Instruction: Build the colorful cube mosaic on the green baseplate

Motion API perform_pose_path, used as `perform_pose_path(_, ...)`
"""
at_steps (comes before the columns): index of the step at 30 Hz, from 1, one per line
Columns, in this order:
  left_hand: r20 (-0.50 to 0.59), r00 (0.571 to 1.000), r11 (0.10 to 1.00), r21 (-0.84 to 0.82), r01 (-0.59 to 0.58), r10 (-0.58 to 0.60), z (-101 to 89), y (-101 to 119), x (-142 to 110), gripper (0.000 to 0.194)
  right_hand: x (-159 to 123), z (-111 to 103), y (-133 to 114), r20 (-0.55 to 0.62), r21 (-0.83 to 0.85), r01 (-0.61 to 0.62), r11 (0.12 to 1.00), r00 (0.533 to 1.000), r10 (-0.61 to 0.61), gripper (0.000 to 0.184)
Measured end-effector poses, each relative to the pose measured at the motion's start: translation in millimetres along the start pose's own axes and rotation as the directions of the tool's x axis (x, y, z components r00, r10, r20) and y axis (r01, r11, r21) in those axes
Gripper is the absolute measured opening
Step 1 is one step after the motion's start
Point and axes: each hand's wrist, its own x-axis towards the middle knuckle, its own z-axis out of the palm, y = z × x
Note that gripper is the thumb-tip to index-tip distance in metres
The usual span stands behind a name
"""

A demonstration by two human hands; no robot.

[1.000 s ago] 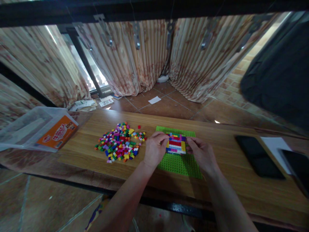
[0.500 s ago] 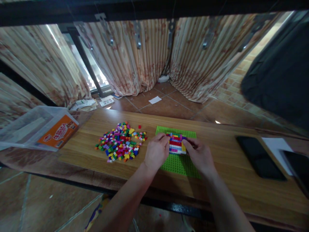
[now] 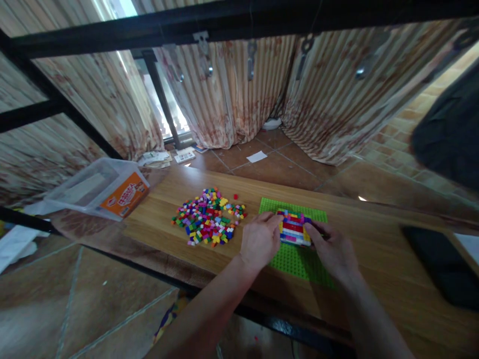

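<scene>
A block of joined toy bricks [image 3: 294, 228], striped in red, white, blue, yellow and purple, is gripped from both sides over the green baseplate [image 3: 295, 262]. My left hand [image 3: 262, 238] closes on its left edge, fingers curled round the far side. On the right edge my right hand [image 3: 332, 245] holds it, thumb on top at the yellow bricks. The fingertips under the block are hidden. Whether the block touches the baseplate I cannot tell. To the left of my left hand lies a loose pile of small coloured bricks [image 3: 209, 219].
A clear plastic box [image 3: 90, 199] with an orange label stands at the left end of the wooden table [image 3: 160, 204]. One red brick [image 3: 235, 196] lies apart behind the pile. A black phone-like slab [image 3: 441, 264] lies at the right. A dark metal bar [image 3: 224, 22] crosses above.
The view has turned left, so everything appears further right and more of the floor and box side shows. Both hands keep hold of the brick block over the baseplate.
</scene>
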Motion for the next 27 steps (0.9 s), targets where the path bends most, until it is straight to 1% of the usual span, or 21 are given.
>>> perform_pose_path(4,-0.035,0.999,0.998,-0.049,0.04,-0.042,-10.3,-8.0,2.1,0.03,3.2,-0.5,3.5,0.022,-0.055,-0.031,0.998,0.999,0.032,0.06)
perform_pose_path(9,-0.077,0.989,0.991,-0.036,0.127,-0.129,-22.5,-21.4,4.1,0.024,8.4,-2.5,10.3,0.024,-0.137,-0.044,0.99,0.999,0.048,0.066)
perform_pose_path(12,-0.108,0.974,0.98,-0.042,0.196,-0.2,-32.5,-35.6,7.0,0.02,9.9,-3.2,10.8,0.013,-0.171,-0.046,0.984,0.999,0.049,0.069)
perform_pose_path(14,-0.097,0.959,0.963,-0.045,0.265,-0.268,-44.9,-49.7,8.6,0.019,9.9,-3.3,10.1,0.013,-0.17,-0.052,0.984,0.998,0.055,0.068)
perform_pose_path(16,-0.049,0.929,0.93,0.005,0.368,-0.368,-62.7,-66.3,8.2,0.019,9.8,-3.2,9.9,0.017,-0.157,-0.069,0.985,0.997,0.072,0.069)
perform_pose_path(18,-0.05,0.866,0.852,0.159,0.499,-0.498,-83.1,-82.6,4.8,0.018,10.0,-3.0,10.3,0.028,-0.149,-0.076,0.986,0.996,0.081,0.069)
perform_pose_path(20,-0.075,0.789,0.743,0.292,0.602,-0.609,-101.0,-95.4,-0.4,0.018,10.5,-2.7,10.8,0.024,-0.158,-0.067,0.985,0.997,0.072,0.069)
perform_pose_path(22,-0.129,0.745,0.668,0.363,0.65,-0.655,-112.1,-103.3,-5.4,0.02,10.9,-2.0,10.6,0.013,-0.176,-0.046,0.983,0.999,0.049,0.068)
perform_pose_path(23,-0.153,0.731,0.643,0.382,0.664,-0.665,-114.5,-105.5,-7.3,0.021,11.0,-1.6,10.2,0.005,-0.184,-0.035,0.982,0.999,0.037,0.067)
perform_pose_path(24,-0.166,0.727,0.631,0.394,0.668,-0.667,-115.1,-106.8,-8.5,0.022,11.1,-1.1,9.7,-0.002,-0.193,-0.027,0.981,1.0,0.027,0.067)
perform_pose_path(27,-0.148,0.731,0.63,0.413,0.658,-0.666,-110.2,-107.7,-8.4,0.022,10.8,0.1,8.2,-0.004,-0.206,-0.017,0.978,1.0,0.016,0.064)
